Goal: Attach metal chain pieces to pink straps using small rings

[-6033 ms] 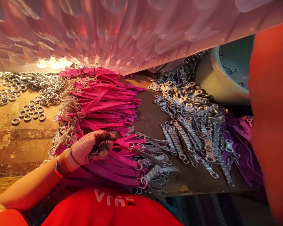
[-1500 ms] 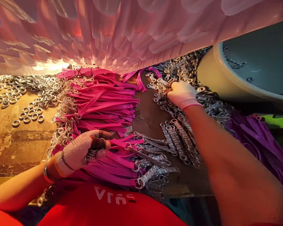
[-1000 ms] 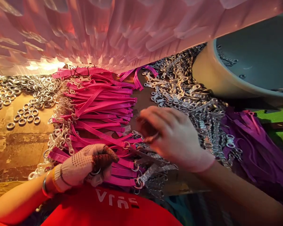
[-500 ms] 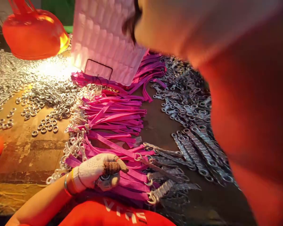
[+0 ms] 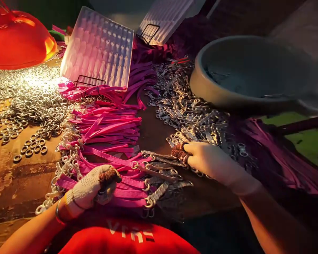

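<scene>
Head view: left hand (image 5: 91, 188) fisted on metal rings (image 5: 102, 192); right hand (image 5: 205, 163) fingertips pinching flat silvery links (image 5: 201, 128) beside pink straps (image 5: 108, 128).

Pink straps (image 5: 113, 130) lie flat in a fanned pile at table centre, each ending in a metal ring. Silver links (image 5: 190, 120), flat with eyelets, heap right of them; the right hand (image 5: 209, 162) rests on this heap. Left hand (image 5: 95, 187) seems to grip rings (image 5: 103, 193), on the nearest straps.
</scene>
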`<act>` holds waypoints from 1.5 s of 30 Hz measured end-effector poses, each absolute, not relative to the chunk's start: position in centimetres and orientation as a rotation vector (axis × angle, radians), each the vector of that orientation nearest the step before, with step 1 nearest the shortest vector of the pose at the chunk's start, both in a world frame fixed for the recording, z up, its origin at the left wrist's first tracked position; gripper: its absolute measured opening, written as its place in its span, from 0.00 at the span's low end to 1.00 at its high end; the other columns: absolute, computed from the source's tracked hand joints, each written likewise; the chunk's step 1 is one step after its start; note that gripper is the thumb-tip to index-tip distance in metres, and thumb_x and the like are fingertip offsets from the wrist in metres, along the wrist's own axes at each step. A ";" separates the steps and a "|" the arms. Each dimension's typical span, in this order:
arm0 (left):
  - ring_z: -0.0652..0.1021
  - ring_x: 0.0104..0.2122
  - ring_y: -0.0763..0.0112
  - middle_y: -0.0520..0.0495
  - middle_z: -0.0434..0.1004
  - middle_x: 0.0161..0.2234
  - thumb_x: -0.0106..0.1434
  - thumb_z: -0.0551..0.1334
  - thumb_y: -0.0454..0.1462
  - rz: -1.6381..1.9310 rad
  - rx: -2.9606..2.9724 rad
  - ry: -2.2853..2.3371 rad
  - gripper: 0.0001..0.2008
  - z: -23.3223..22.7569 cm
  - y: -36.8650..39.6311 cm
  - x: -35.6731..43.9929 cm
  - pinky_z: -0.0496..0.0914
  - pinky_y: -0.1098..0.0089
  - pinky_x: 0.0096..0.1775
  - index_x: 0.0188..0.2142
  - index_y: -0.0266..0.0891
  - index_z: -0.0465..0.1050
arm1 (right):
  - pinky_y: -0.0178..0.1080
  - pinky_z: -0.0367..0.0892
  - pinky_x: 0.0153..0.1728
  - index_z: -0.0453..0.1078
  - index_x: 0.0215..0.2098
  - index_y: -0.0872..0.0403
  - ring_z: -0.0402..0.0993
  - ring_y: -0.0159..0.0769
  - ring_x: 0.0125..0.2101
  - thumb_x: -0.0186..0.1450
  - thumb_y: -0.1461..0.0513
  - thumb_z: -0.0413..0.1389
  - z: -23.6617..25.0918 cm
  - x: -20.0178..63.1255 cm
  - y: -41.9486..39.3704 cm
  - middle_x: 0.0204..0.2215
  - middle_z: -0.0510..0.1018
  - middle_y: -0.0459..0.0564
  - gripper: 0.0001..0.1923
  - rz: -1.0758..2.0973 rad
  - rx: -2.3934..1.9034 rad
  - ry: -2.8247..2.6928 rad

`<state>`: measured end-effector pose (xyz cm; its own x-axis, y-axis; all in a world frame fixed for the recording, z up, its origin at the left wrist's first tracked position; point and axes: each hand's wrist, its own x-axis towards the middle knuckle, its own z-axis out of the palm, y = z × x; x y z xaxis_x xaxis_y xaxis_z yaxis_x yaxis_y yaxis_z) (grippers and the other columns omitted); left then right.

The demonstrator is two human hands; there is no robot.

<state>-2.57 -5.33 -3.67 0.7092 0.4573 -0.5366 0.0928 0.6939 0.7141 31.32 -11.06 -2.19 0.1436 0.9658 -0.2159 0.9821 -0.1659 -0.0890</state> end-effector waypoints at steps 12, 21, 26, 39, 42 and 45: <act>0.61 0.13 0.82 0.52 0.68 0.20 0.63 0.63 0.44 0.266 0.635 0.946 0.14 -1.9 -5.2 -1.2 0.52 0.79 0.14 0.31 0.35 0.68 | 0.43 0.62 0.34 0.77 0.41 0.58 0.75 0.51 0.40 0.66 0.63 0.49 -5.2 35.4 -8.1 0.39 0.79 0.64 0.15 0.068 2.443 1.634; 0.56 0.12 0.83 0.55 0.63 0.16 0.64 0.62 0.44 0.123 0.826 0.867 0.13 -1.6 -6.4 -0.3 0.47 0.78 0.14 0.33 0.34 0.70 | 0.44 0.66 0.38 0.75 0.44 0.66 0.75 0.52 0.42 0.70 0.67 0.43 -7.9 33.1 -6.4 0.39 0.75 0.69 0.19 0.116 2.386 1.455; 0.59 0.14 0.82 0.55 0.66 0.20 0.60 0.65 0.44 0.180 0.794 0.762 0.17 -2.2 -7.7 -1.2 0.49 0.77 0.16 0.43 0.34 0.72 | 0.46 0.65 0.36 0.76 0.41 0.68 0.75 0.56 0.42 0.68 0.69 0.43 -8.4 32.2 -6.1 0.39 0.75 0.73 0.19 0.069 2.507 1.476; 0.63 0.16 0.79 0.53 0.66 0.15 0.66 0.60 0.52 0.075 1.107 0.799 0.23 -2.3 -8.8 -0.7 0.53 0.75 0.21 0.26 0.35 0.72 | 0.41 0.69 0.34 0.71 0.47 0.54 0.73 0.39 0.31 0.70 0.57 0.46 -6.2 27.0 -12.0 0.33 0.78 0.51 0.15 -0.723 2.937 2.217; 0.64 0.17 0.79 0.52 0.66 0.16 0.66 0.60 0.52 0.040 1.130 0.716 0.23 -1.7 -8.8 -0.7 0.55 0.74 0.22 0.25 0.34 0.72 | 0.41 0.70 0.42 0.68 0.55 0.48 0.74 0.38 0.38 0.67 0.62 0.49 -3.4 22.3 -13.9 0.40 0.78 0.49 0.18 -1.173 2.437 2.604; 0.64 0.18 0.78 0.52 0.67 0.17 0.65 0.62 0.52 0.071 1.119 0.698 0.23 -1.6 -8.9 -0.7 0.55 0.74 0.22 0.24 0.34 0.70 | 0.42 0.68 0.47 0.68 0.56 0.50 0.72 0.40 0.45 0.65 0.68 0.49 -1.3 19.3 -14.8 0.45 0.76 0.52 0.22 -1.392 1.982 2.827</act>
